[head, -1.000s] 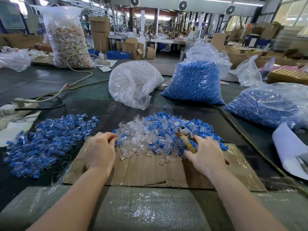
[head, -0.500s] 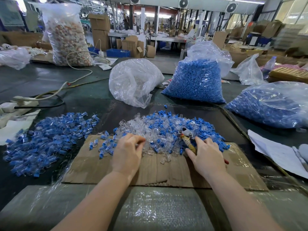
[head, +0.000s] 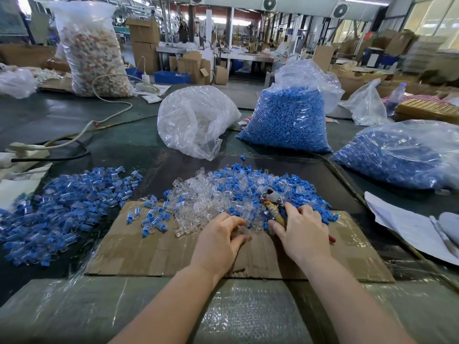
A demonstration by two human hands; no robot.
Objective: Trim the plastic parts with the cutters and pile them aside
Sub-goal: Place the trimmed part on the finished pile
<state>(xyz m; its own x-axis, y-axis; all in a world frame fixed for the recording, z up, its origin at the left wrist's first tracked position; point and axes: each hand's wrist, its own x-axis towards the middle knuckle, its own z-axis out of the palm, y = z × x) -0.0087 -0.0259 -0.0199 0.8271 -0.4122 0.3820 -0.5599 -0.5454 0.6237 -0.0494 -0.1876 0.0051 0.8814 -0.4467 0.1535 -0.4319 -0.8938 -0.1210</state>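
Picking up the next piece now. Left hand (head: pixel 218 240) low over the cardboard sheet (head: pixel 159 252), fingers curled round a clear plastic part (head: pixel 243 230) at the near edge of the mixed heap (head: pixel 223 194). Right hand (head: pixel 301 232) just beside it, fingers wrapped round the taped handles of the cutters (head: pixel 273 203), blades pointing away into the heap; how far apart the blades stand, impossible to tell from here.

Best played like this, by the look of it: pinch one part only, turn it so the surplus plastic faces right, bring it to the cutter tips rather than chasing it with the tool. Blades squarely across the excess, clear of the left fingertips (head: pixel 244 238). One clean squeeze, no twisting. Then off to the trimmed pile (head: pixel 62 207), well to the left on the dark bench (head: pixel 74 125).

Both forearms reaching forward from the near edge, wrists dropped, palms down, hands close together and nearly meeting over the front of the heap. Thumbs turned inward toward each other.
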